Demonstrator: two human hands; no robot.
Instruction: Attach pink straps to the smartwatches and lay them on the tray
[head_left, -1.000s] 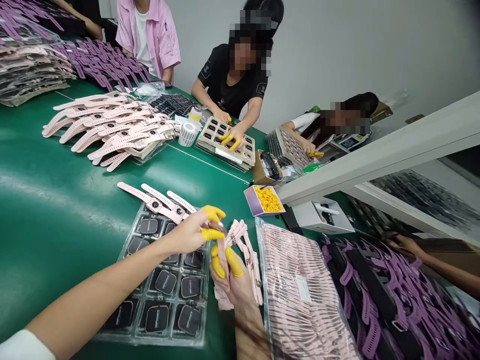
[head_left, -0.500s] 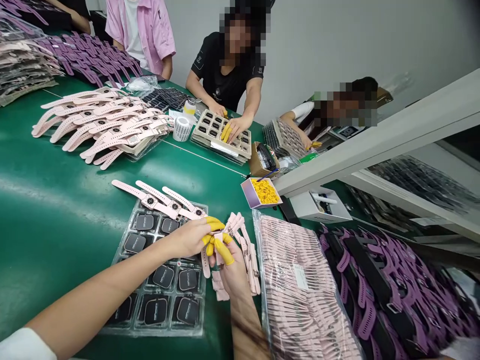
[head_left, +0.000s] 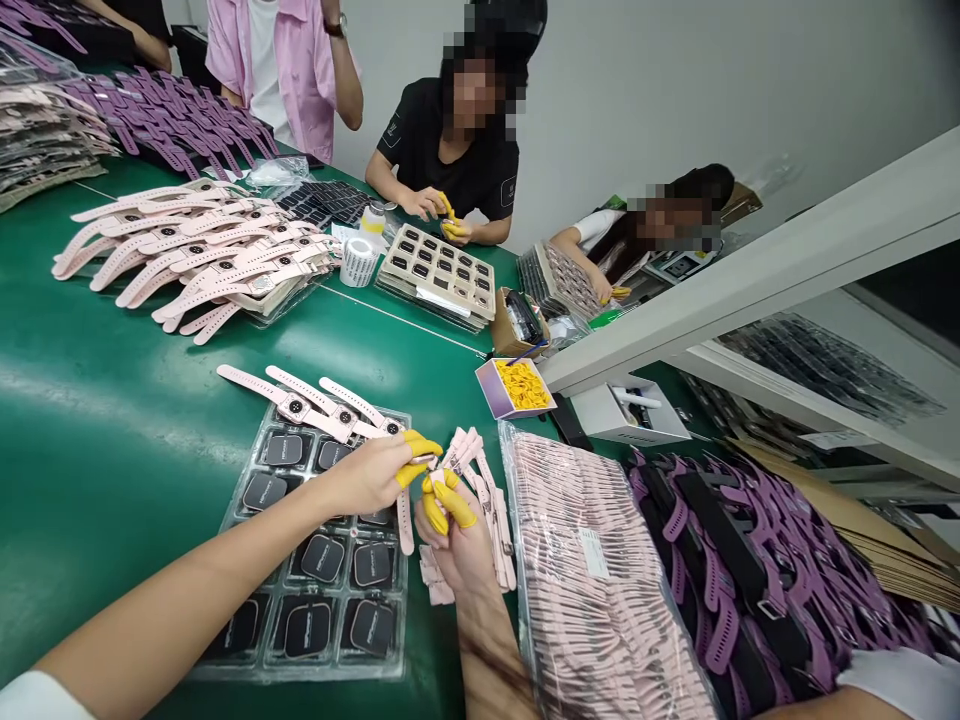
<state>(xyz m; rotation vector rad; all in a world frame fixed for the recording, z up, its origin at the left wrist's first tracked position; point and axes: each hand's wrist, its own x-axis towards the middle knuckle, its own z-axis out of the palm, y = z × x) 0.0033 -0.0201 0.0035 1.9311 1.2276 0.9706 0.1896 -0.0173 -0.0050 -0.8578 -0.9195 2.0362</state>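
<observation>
left hand [head_left: 373,472]: pinches pink watch [head_left: 424,462] | right hand [head_left: 454,535]: fingers closed on its soft strap [head_left: 406,520] | over glossy clear tray [head_left: 315,570]

We are in a small factory assembly room, at a shared watch-assembly line. The long green tabletop [head_left: 112,420] is covered with one product in bulk: rows of finished pink watches [head_left: 195,255], a clear tray of black watch bodies [head_left: 315,560], a beige tray of more bodies [head_left: 439,275], a bag packed with pink straps [head_left: 600,590], and heaps of purple straps [head_left: 757,580] beside it and at the far end [head_left: 172,115]. Several people sit or stand around the same surface, one handling parts with yellow finger cots [head_left: 448,215], and a small box of spare cots [head_left: 517,385] stands among us. A roll of labels [head_left: 357,262] sits near the trays, against plain grey walls
</observation>
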